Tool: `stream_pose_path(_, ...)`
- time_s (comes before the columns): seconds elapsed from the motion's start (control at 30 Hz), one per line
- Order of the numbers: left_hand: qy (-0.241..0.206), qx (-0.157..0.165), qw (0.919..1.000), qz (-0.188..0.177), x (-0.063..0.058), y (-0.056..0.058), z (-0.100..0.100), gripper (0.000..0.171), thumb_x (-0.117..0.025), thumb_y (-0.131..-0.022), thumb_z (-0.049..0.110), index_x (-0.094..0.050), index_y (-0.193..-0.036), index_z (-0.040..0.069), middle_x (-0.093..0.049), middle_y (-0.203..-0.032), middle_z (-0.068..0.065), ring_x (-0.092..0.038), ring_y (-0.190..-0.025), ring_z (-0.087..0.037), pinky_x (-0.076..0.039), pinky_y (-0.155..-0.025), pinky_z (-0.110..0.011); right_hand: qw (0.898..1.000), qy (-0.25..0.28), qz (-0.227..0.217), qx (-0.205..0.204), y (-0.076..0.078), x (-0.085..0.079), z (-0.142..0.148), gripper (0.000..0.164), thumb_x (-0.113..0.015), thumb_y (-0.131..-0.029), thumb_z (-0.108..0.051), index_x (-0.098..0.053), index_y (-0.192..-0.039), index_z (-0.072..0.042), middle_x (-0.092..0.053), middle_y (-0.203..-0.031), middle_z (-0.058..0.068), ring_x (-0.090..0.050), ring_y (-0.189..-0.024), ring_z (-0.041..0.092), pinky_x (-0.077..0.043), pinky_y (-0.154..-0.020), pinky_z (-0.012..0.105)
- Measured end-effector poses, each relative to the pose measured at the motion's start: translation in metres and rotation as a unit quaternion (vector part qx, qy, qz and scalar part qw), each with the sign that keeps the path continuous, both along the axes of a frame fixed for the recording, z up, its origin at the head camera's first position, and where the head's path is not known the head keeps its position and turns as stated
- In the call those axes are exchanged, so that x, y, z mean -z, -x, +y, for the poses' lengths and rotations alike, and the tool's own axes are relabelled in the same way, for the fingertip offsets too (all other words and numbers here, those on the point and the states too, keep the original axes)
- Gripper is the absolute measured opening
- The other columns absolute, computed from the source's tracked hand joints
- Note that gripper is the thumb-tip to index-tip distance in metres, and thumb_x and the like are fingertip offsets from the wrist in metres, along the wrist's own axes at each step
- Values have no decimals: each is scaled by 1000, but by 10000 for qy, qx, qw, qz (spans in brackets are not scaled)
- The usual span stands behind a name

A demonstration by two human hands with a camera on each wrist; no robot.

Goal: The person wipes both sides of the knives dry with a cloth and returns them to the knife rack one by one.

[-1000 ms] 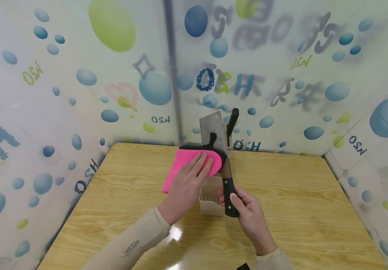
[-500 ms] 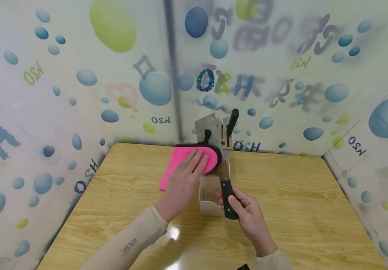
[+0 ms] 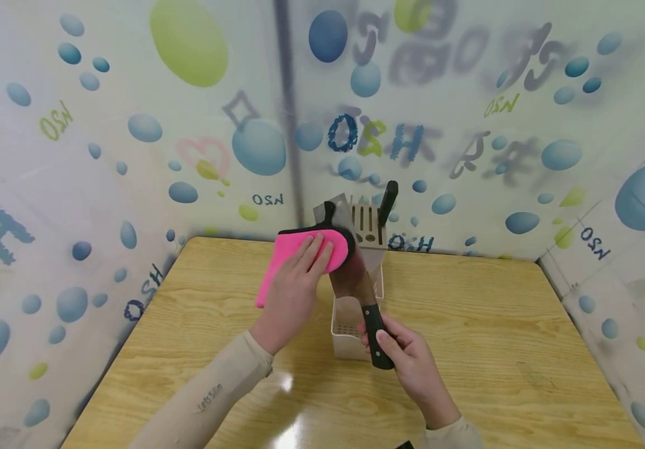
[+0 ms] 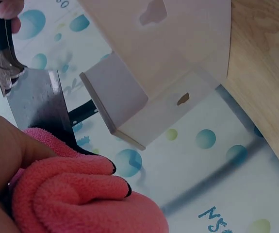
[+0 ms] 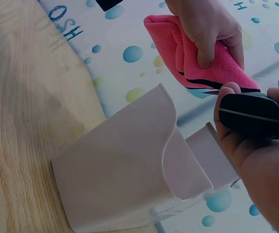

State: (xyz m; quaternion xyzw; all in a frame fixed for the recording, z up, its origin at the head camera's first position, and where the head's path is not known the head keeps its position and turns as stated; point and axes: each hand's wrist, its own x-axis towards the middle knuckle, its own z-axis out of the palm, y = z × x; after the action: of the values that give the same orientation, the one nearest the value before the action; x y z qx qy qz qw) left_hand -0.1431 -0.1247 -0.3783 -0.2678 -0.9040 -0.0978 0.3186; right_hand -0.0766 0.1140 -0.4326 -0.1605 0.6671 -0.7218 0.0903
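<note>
In the head view my right hand [image 3: 414, 365] grips the black riveted handle of a cleaver [image 3: 353, 274], fingers and thumb curled round it. The broad metal blade points up and away, tilted left. My left hand [image 3: 291, 290] holds a folded pink cloth [image 3: 273, 265] with black edging against the blade, its fingers lying over the cloth. The cloth covers the blade's middle; the far corner shows beyond it. From the left wrist view, the thick folds of the cloth [image 4: 90, 204] lie beside the bare part of the blade [image 4: 37, 97].
A beige knife holder [image 3: 350, 346] stands on the wooden table [image 3: 485, 330] below the cleaver. Its slotted rear part [image 3: 364, 218] holds a black-handled knife [image 3: 389, 202]. A patterned wall covering [image 3: 457, 112] rises behind and at both sides.
My left hand and the cloth have moved left and away along the blade. The cleaver has tilted further left, showing more blade near the handle and more of the holder's slots.
</note>
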Motion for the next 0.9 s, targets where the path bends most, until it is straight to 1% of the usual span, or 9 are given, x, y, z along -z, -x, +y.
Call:
stream_pose_path(0.13,-68,-87,9999,34,-3,4,-4,63,-61,-87,-15,-55,-147,0,-52,-153,-21,-52,-140,-37,-50,-110,-44,10000,-8,35,-58,0,0,0,45,-47,-111,-14,-46,-147,13,-62,-124,35,-69,-100,13,-62,-89,32)
stream_pose_path(0.23,-123,-139,9998,46,-6,7,-6,62,-62,-88,-15,-55,-147,0,-52,-153,-20,-52,-140,-36,-51,-108,-44,9999,-23,18,-110,0,1,1,45,-46,-111,-14,-45,-148,13,-63,-125,34,-68,-100,12,-61,-89,30)
stream_pose_path(0.43,-146,-277,9995,81,-9,12,-9,59,-62,-90,-13,-56,-147,0,-53,-152,-21,-54,-139,-36,-53,-106,-44,9997,-22,-104,-226,0,2,1,46,-46,-111,-12,-43,-150,12,-60,-128,36,-67,-101,12,-61,-91,30)
stream_pose_path(0.67,-295,-394,9988,77,-10,18,-14,56,-59,-92,-12,-56,-147,1,-53,-152,-19,-53,-139,-34,-52,-108,-45,9990,35,193,-396,0,2,1,46,-44,-111,-10,-41,-149,15,-59,-125,40,-68,-101,12,-62,-90,34)
stream_pose_path(0.9,-204,-436,9988,109,-9,18,-13,55,-62,-93,-10,-57,-147,1,-54,-151,-20,-55,-137,-35,-52,-107,-44,9993,39,207,-314,0,2,1,45,-45,-111,-11,-42,-148,15,-62,-123,36,-69,-100,12,-62,-89,33)
